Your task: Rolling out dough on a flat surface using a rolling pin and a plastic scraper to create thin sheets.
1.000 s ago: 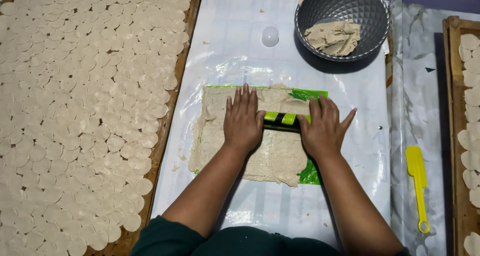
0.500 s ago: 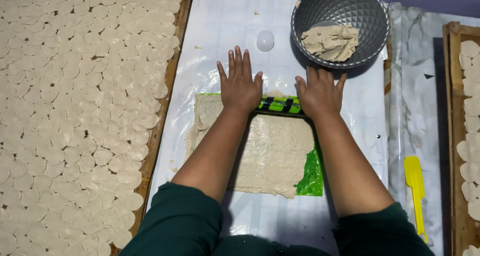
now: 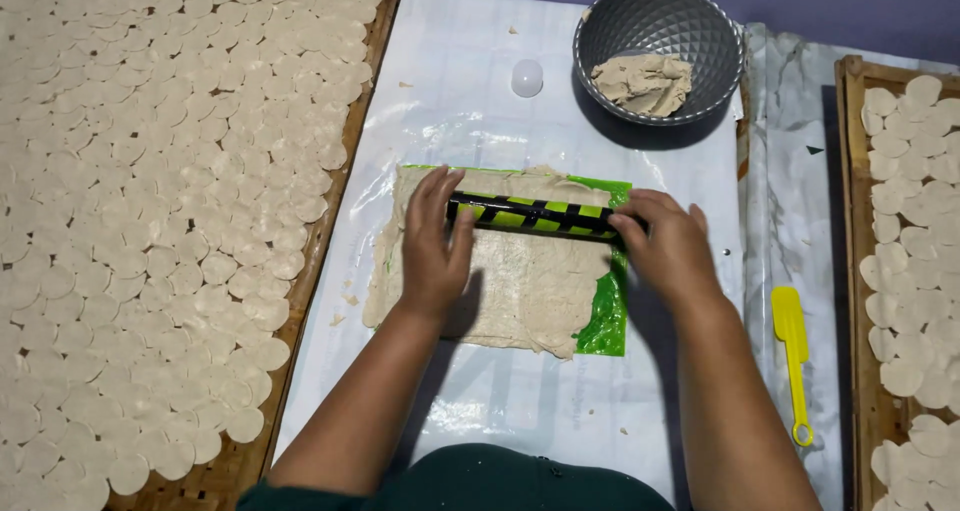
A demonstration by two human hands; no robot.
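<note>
Rolling pin [image 3: 533, 215] on flattened dough [image 3: 520, 281]; grey bowl [image 3: 700, 31] with dough lump [image 3: 645, 81]

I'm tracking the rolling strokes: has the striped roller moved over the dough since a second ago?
Yes. The striped roller sits nearer the grey bowl than a second ago, up by the dough sheet's far edge.
</note>
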